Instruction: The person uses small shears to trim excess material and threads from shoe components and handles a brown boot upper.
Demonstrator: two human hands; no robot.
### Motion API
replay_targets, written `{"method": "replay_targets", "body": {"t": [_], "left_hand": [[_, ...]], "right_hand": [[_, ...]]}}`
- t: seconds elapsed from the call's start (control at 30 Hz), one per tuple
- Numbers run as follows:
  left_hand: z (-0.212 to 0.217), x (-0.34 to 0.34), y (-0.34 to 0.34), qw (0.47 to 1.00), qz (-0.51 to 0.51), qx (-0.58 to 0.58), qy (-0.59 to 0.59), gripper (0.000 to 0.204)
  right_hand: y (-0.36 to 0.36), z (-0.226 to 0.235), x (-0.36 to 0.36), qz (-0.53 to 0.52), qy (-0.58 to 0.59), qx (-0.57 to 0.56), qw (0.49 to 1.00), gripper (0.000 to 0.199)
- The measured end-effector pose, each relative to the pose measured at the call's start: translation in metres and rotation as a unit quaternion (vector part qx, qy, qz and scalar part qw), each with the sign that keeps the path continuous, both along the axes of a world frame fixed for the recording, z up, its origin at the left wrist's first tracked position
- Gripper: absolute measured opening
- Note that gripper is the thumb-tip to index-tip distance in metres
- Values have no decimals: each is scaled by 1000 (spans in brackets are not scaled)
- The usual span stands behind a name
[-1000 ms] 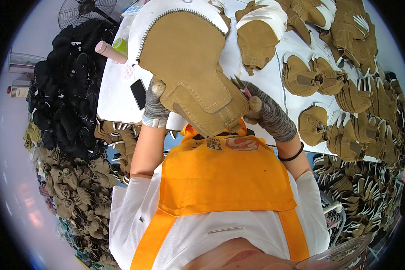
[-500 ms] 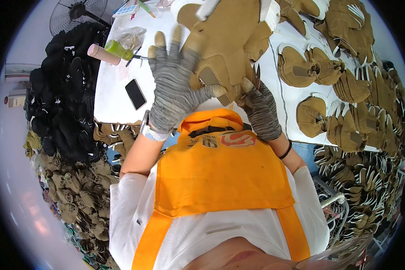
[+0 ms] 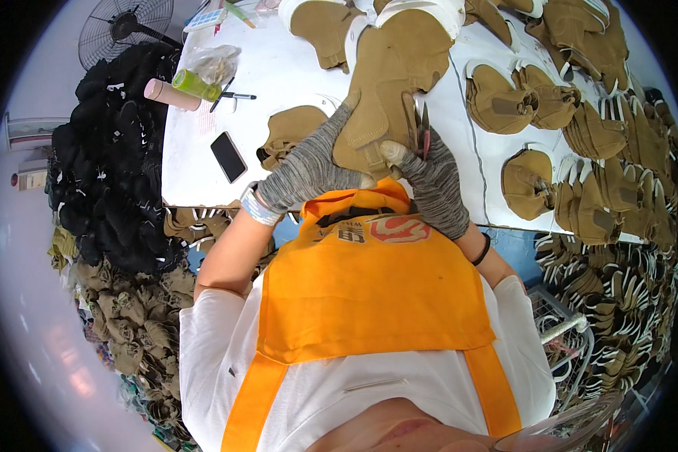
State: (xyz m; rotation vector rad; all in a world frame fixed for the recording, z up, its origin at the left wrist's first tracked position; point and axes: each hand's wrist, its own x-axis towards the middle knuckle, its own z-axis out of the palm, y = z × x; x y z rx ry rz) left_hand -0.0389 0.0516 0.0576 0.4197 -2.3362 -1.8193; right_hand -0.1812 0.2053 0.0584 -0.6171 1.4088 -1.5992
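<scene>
A tan suede shoe upper (image 3: 369, 113) with a white edge is held up in front of my chest, over the table's near edge. My left hand (image 3: 309, 169), in a grey knit glove, is closed on its lower left side, thumb beneath and fingers partly hidden behind it. My right hand (image 3: 435, 181), in the same kind of glove, pinches its lower right side with the thumb. Small pointed snips (image 3: 426, 132) are also in the right hand, blades pointing away from me. Beside the left hand, another tan upper (image 3: 294, 124) lies on the table.
The white table (image 3: 188, 166) bears a phone (image 3: 227, 157), a pink bottle (image 3: 172, 95), a green roll-shaped item (image 3: 196, 85) and a pen (image 3: 239, 96). Rows of tan uppers (image 3: 497, 98) lie to the right. Black uppers (image 3: 102, 166) are heaped at left, beneath a fan (image 3: 124, 29).
My left hand, open with spread fingers before, has moved down and closed on the upper. The held upper is tilted differently, and the upper at left on the table is now uncovered.
</scene>
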Motion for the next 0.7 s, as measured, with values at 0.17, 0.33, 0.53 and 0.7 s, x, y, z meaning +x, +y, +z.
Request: {"method": "replay_targets", "body": {"t": [0.17,0.33,0.53,0.7], "left_hand": [[-9,2,5,987,65,-138,-46,95],[6,7,8,931,10,-320,-175,75],[12,7,9,943,-13,-287,-166,69],[10,24,12,975,-65,-154,-147,66]], "right_hand": [[17,-25,-22,10,-86,-16,996,47],[21,-2,-56,-41,120,-25,992,46],[12,-13,-38,162,257,-31,952,76],[17,0,-22,206,373,12,905,68]]}}
